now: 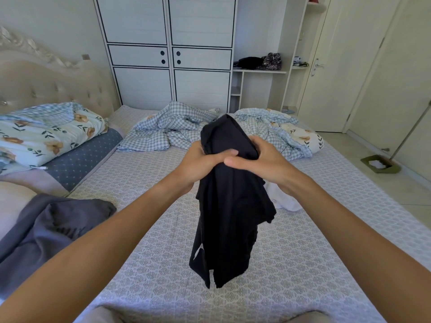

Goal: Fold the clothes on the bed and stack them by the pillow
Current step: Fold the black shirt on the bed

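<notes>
Two hands up front: left hand, right hand. One black garment gripped between them. One grey garment down left of the left hand, one white garment just beneath the right. One checked quilt beyond both hands, one floral pillow far left.

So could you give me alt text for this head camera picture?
Two hands, left and right, grip a bunched black garment hanging above a patterned bed. A grey garment lies at left, a white one behind, and a checked quilt beyond.
</notes>
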